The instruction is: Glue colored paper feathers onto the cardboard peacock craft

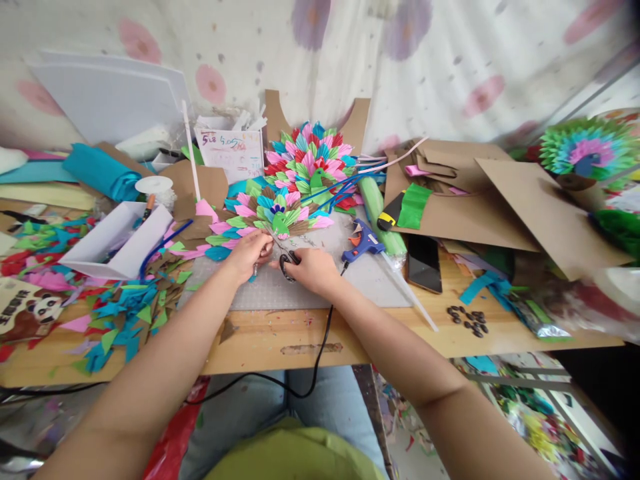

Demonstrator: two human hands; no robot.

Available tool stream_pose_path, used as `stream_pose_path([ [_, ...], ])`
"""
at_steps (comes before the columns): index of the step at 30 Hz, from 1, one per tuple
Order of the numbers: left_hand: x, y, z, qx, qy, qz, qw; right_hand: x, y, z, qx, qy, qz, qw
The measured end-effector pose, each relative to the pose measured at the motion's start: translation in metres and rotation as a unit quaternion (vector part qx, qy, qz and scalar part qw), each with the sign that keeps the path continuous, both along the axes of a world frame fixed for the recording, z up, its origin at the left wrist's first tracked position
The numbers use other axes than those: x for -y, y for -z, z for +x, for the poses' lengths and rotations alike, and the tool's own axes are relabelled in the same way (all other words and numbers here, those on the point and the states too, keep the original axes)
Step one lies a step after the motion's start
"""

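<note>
My right hand (pixel 316 272) is closed around the black-handled scissors (pixel 287 265), whose blades point up and left toward my other hand. The fingers of my left hand (pixel 254 253) are pinched together close to the blade tips. What they hold is too small to make out. Just beyond both hands lies a paper peacock (pixel 280 223) with a green body and pink, green, blue and brown crinkled feathers. A second peacock (pixel 317 180) with red, pink and blue feathers sits behind it. Under my hands is a grey mat (pixel 320 293).
A blue glue gun (pixel 361 241) rests right of my hands, its black cord (pixel 325 347) hanging over the table edge. Further right are a phone (pixel 424 265), a cutter knife (pixel 390 212) and cardboard (pixel 465 207). Paper scraps (pixel 120 307) and a white box (pixel 117 247) lie left.
</note>
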State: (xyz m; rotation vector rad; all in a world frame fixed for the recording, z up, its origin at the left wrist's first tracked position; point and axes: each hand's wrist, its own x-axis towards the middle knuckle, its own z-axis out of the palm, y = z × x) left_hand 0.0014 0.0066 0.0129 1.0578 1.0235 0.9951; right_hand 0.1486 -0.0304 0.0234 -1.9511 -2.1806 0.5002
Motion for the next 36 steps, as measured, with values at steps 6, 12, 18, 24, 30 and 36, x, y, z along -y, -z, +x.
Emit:
stream_pose_path([
  [6,0.0,-0.002,0.0,0.032,-0.002,0.003,0.999,-0.005,-0.001,0.011,-0.032,0.013,0.004,0.999],
  [12,-0.002,0.0,-0.001,0.056,0.004,-0.018,0.998,-0.008,-0.001,0.017,-0.032,0.045,0.006,0.998],
  [18,-0.002,-0.001,-0.002,0.059,0.029,-0.031,0.997,-0.01,0.001,0.018,-0.037,0.05,0.0,0.998],
  [24,0.002,-0.004,-0.003,0.052,0.069,-0.032,0.996,-0.013,0.001,0.019,-0.041,0.071,0.01,0.997],
  [30,0.0,-0.001,0.0,0.078,0.033,-0.052,0.995,-0.018,0.008,0.024,-0.057,0.051,0.032,0.997],
  [36,-0.002,0.001,0.001,0.075,-0.011,0.001,0.997,-0.022,0.012,0.029,-0.059,0.026,0.044,0.997],
])
